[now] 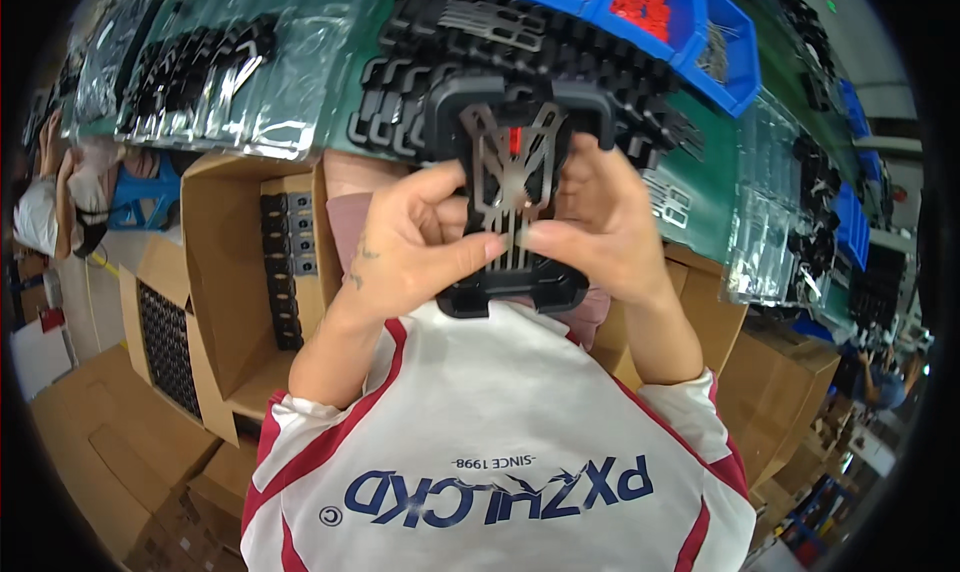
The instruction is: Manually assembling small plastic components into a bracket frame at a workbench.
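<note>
Both my hands hold a black rectangular plastic frame [512,294] up close in front of me, above my white and red shirt. A thin silver metal plate [514,162] with cut-out struts lies on the frame's face, and a small red piece [515,138] shows behind its upper middle. My left hand [405,247] grips the frame's left side, its thumb pressing the plate's lower part. My right hand [605,222] holds the right side, thumb meeting the left thumb on the plate.
Behind the frame, rows of black plastic parts [450,42] lie on a green bench. Blue bins [735,52] with red pieces stand at the top right. Clear plastic bags [285,92] lie at the left. Open cardboard boxes [215,272] with black parts stand below. A person [55,202] is at the far left.
</note>
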Demonstrator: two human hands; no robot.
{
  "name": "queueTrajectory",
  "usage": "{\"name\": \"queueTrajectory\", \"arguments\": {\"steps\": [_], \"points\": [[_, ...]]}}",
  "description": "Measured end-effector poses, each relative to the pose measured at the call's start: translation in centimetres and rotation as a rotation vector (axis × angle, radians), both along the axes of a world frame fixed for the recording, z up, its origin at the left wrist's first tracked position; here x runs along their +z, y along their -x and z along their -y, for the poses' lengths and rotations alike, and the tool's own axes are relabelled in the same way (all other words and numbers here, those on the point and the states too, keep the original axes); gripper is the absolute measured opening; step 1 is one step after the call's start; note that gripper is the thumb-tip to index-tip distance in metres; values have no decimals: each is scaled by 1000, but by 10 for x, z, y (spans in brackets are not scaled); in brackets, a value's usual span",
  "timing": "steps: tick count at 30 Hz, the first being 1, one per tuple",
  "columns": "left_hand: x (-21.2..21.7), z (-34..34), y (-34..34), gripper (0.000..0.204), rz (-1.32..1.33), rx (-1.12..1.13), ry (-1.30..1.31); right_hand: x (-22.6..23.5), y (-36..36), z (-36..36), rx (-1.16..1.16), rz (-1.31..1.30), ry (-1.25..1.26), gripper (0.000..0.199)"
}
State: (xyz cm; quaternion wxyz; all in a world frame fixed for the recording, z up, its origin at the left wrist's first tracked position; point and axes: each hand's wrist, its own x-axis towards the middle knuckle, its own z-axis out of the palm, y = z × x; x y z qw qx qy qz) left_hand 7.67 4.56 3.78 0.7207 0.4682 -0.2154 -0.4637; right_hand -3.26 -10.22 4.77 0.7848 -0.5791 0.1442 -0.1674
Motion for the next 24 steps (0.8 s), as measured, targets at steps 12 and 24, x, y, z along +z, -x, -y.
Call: {"name": "queueTrajectory", "arguments": {"steps": [12, 24], "points": [[8, 16, 16, 97, 64, 91, 306, 11, 10, -1, -43, 17, -36, 53], [9, 3, 4, 99, -2, 280, 232, 12, -10, 14, 66, 5, -36, 59]]}}
